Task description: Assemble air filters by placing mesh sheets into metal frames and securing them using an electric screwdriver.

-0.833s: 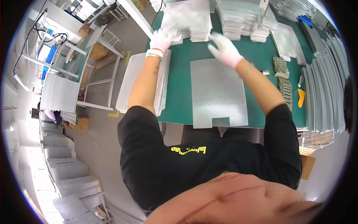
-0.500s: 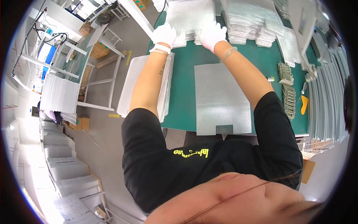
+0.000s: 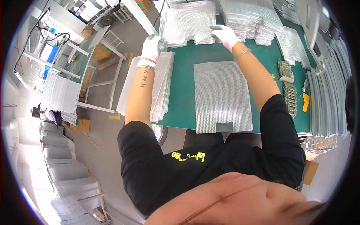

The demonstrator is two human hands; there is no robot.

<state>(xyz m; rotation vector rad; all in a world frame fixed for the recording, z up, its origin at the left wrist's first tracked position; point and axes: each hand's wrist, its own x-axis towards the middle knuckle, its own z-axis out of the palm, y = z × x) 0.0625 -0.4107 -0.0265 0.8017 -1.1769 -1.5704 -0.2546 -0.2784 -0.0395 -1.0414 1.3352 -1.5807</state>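
Note:
Both my hands wear white gloves with grey fingertips. My left hand [image 3: 152, 48] is at the near left corner of a stack of silvery mesh sheets, its fingers closed at the top sheet's left edge and slightly blurred. At the right edge of that mesh sheet [image 3: 188, 20], my right hand [image 3: 225, 36] pinches with thumb and fingers. Notches show along the sheet's near side. Nearer me, a separate notched mesh sheet [image 3: 223, 95] lies flat on the green table [image 3: 183, 80], its notched edge at the table's front edge.
To the right stand taller mesh stacks [image 3: 249, 20] and a smaller sheet pile [image 3: 292, 45]. White sheets [image 3: 163, 90] lie under my left forearm. Small olive-green clips [image 3: 289, 95], a yellow-handled tool [image 3: 306, 102] and long grey strips [image 3: 326, 97] line the right side.
My hands have moved from lying on the stack's front edge out to its two sides. The left went left and nearer me, the right slightly right. The top mesh sheet has shifted a little.

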